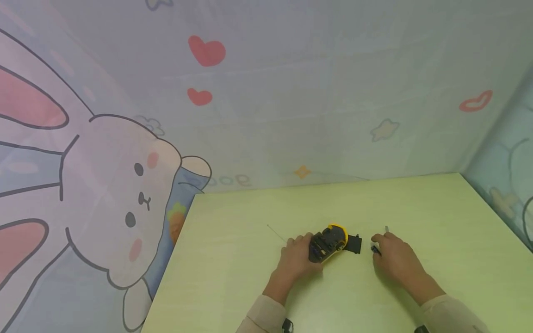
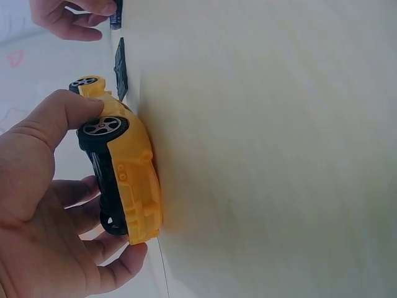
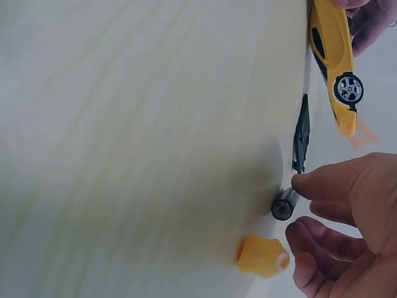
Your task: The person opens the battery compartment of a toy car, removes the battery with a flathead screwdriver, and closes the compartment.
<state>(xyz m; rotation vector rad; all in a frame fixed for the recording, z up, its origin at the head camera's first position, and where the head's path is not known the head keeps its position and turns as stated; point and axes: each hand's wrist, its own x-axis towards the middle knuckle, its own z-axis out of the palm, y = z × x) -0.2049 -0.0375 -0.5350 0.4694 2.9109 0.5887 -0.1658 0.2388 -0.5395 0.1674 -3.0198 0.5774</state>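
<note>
A yellow toy car [image 1: 338, 229] is turned with its black underside up in the head view. My left hand [image 1: 296, 257] grips its rear end, with the thumb near a wheel [image 2: 103, 126]. A flat black cover [image 1: 354, 243] lies beside the car's front. To the right, my right hand [image 1: 397, 257] pinches a dark cylindrical battery [image 3: 283, 209] at the table surface, thumb overlapping it. An orange fluted piece [image 3: 262, 256], like the end of a screwdriver handle, lies close to those fingers. A thin grey tip [image 1: 387, 228] shows past the right hand; what it joins is hidden.
A thin wire [image 1: 275, 232] stretches from near the left hand across the pale yellow-green table [image 1: 233, 259]. Behind the table hangs a printed cloth [image 1: 333, 92] with hearts and a rabbit. Its side continues along the right edge.
</note>
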